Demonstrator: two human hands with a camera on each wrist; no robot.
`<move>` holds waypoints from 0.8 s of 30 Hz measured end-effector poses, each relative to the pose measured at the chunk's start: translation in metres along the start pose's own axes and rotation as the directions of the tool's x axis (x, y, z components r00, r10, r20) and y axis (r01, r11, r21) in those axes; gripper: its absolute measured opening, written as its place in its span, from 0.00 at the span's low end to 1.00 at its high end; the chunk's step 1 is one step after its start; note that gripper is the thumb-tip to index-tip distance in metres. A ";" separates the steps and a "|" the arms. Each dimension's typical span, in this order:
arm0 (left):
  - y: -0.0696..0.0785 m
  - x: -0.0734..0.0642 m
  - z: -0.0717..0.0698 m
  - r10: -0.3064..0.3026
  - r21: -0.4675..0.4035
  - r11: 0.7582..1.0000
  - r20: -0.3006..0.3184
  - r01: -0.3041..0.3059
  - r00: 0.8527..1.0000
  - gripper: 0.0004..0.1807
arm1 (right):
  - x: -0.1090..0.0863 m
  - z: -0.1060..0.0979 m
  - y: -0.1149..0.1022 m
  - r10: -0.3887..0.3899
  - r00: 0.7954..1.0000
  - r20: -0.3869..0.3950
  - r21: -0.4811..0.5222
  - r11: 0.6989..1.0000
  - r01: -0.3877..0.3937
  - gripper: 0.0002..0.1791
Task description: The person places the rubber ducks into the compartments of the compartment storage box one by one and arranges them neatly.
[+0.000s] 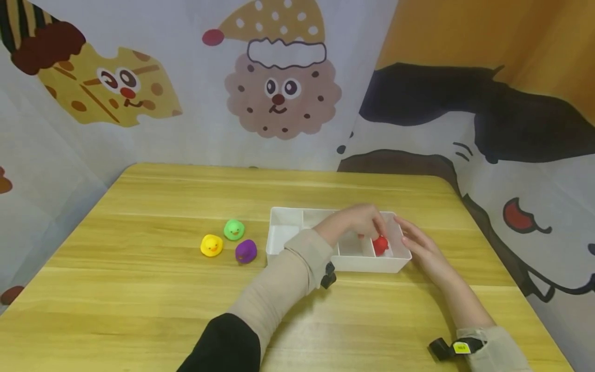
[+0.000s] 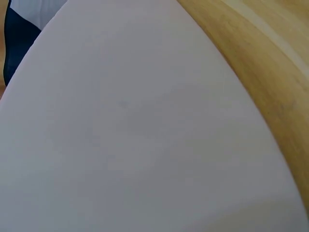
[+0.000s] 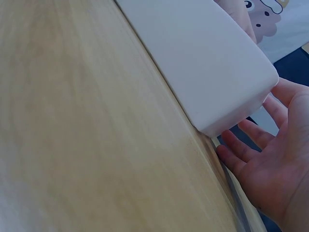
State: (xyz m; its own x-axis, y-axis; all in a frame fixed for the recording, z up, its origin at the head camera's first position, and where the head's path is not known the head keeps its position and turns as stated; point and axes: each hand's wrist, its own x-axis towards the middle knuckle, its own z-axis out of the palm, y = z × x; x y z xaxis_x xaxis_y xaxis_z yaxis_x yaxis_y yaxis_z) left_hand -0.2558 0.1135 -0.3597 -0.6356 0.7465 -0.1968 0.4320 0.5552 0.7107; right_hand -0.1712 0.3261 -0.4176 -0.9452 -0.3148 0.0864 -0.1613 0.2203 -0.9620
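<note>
A white divided box (image 1: 367, 264) stands on the table. My left hand (image 1: 362, 219) reaches over its front wall into the rightmost compartment. There its fingers pinch a red toy duck (image 1: 380, 246), partly covered by the fingertips. My right hand (image 1: 420, 248) touches the box's right end with its fingers extended. In the right wrist view, the right hand's fingers (image 3: 258, 135) lie against the end wall of the box (image 3: 207, 63). The left wrist view is filled by the box's pale wall (image 2: 145, 121), so the left hand is hidden there.
Left of the box sit a green toy duck (image 1: 234, 230), a yellow toy duck (image 1: 211, 245) and a purple toy duck (image 1: 246, 251). The wooden table (image 1: 153, 299) ends at the back against a cartoon-printed curtain (image 1: 186, 144).
</note>
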 end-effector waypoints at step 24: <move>0.001 0.001 0.007 -0.016 -0.006 1.000 -0.005 0.016 1.000 0.07 | 0.000 -0.001 0.000 0.001 1.000 0.009 0.011 1.000 -0.001 0.27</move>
State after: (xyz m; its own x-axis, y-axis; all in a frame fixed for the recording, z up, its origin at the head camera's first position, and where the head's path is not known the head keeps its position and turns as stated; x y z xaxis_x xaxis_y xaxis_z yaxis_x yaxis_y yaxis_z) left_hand -0.2521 0.1175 -0.3642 -0.6458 0.7357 -0.2043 0.4178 0.5645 0.7119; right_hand -0.1714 0.3267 -0.4176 -0.9427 -0.3232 0.0830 -0.1571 0.2106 -0.9649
